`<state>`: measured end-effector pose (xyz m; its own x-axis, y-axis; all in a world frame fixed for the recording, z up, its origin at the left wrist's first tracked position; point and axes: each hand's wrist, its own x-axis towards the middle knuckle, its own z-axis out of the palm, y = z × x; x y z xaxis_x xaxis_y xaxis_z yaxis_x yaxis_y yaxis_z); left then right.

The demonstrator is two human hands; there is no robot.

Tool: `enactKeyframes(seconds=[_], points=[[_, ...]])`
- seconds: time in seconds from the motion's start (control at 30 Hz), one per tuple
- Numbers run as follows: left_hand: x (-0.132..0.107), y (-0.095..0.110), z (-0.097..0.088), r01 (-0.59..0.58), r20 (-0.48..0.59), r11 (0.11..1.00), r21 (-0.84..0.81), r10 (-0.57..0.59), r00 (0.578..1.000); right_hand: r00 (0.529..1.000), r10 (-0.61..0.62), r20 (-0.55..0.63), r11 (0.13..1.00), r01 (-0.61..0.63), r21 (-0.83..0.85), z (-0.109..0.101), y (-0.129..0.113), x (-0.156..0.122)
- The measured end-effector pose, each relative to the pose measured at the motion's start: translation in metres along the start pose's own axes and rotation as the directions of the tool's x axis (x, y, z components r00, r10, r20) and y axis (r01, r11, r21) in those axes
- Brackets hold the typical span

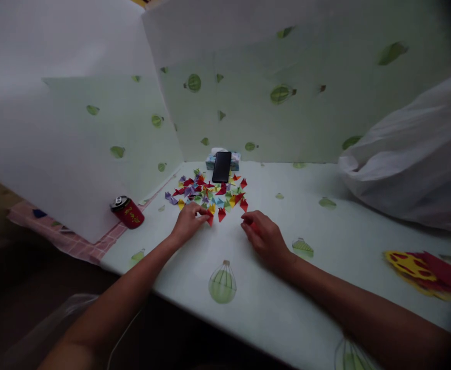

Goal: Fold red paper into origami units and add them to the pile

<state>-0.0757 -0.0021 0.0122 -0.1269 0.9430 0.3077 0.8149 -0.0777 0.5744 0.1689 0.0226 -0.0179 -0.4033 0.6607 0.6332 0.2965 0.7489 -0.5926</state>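
Note:
A heap of small folded paper pieces (210, 191) in red, purple, yellow and green lies on the pale table (271, 293). My left hand (189, 220) rests at the heap's near edge, fingers pinched on a red folded piece (210, 218). My right hand (262, 234) lies a little to the right, fingers curled round something small and red that is mostly hidden. Another red piece (221, 213) sits between the two hands.
A black phone (221, 166) leans on a tissue pack (233, 160) behind the heap. A red can (128, 211) stands at the left edge. A big white plastic bag (414, 159) fills the right side. Red and yellow paper (426, 267) lies near right.

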Motion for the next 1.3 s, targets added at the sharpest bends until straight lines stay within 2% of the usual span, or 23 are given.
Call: enactKeyframes(seconds=[0.13, 0.2, 0.3, 0.43, 0.53, 0.67, 0.77, 0.87, 1.07, 1.3], points=[[-0.011, 0.042, 0.007, -0.164, 0.112, 0.980, -0.116, 0.177, 0.978, 0.998, 0.030, 0.047, 0.988, -0.037, 0.152, 0.000, -0.004, 0.002], [-0.011, 0.055, 0.013, -0.248, 0.121, 0.942, -0.225, 0.280, 0.952, 0.993, 0.083, 0.085, 0.971, -0.100, 0.216, -0.001, -0.006, 0.003], [-0.008, 0.061, 0.022, -0.192, 0.116, 0.924, -0.332, 0.242, 0.963, 0.974, 0.183, 0.131, 0.931, -0.215, 0.296, -0.002, -0.007, 0.004], [-0.009, 0.053, 0.029, -0.071, 0.159, 0.872, -0.484, 0.167, 0.973, 0.950, 0.270, 0.154, 0.877, -0.309, 0.367, -0.003, -0.005, 0.005], [-0.010, 0.046, 0.031, -0.065, 0.114, 0.838, -0.541, 0.150, 0.982, 0.941, 0.311, 0.136, 0.866, -0.339, 0.367, -0.003, -0.003, 0.005], [-0.008, 0.042, 0.030, -0.206, -0.051, 0.870, -0.449, 0.205, 0.977, 0.925, 0.350, 0.148, 0.861, -0.380, 0.338, -0.004, -0.002, 0.006], [-0.007, 0.041, 0.028, -0.350, -0.123, 0.880, -0.320, 0.328, 0.937, 0.920, 0.357, 0.160, 0.862, -0.391, 0.323, -0.005, -0.002, 0.007], [-0.007, 0.042, 0.027, -0.444, -0.143, 0.864, -0.237, 0.421, 0.896, 0.926, 0.339, 0.163, 0.881, -0.374, 0.291, -0.004, -0.002, 0.007], [-0.009, 0.044, 0.030, -0.513, -0.157, 0.836, -0.192, 0.490, 0.857, 0.928, 0.327, 0.177, 0.882, -0.367, 0.294, -0.003, -0.003, 0.006], [-0.010, 0.046, 0.030, -0.531, -0.158, 0.835, -0.145, 0.511, 0.845, 0.908, 0.363, 0.210, 0.849, -0.415, 0.326, -0.004, -0.004, 0.005]])
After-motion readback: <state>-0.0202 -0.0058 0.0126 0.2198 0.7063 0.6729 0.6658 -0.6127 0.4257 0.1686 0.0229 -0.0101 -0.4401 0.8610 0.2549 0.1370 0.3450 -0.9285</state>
